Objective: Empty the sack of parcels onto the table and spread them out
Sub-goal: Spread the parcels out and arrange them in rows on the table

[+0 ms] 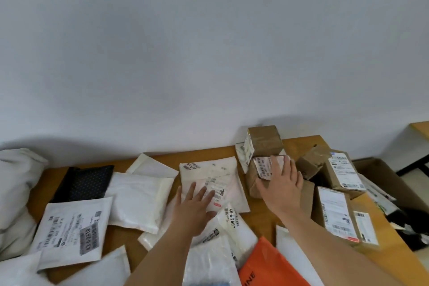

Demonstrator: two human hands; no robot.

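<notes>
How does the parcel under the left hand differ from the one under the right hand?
The left hand rests on a flat white mailer lying on the table; the right hand rests on a brown box, bulkier and taller. The mailer overlaps other mailers; the box sits beneath a second brown box. Both carry printed labels facing up.

A wooden table (264, 218) stands against a pale wall, strewn with parcels. At its left end lies a crumpled white sack (16, 183), with a black dotted mailer (88, 183) just beside it. White padded mailers cover the middle — 1 with a large label (72, 230) near the front left, a plain one (139, 199) behind it, and a labelled one (209, 181) further back. An orange mailer (267, 264) lies at the front edge. Brown cardboard boxes (334, 211) crowd the right end.
</notes>
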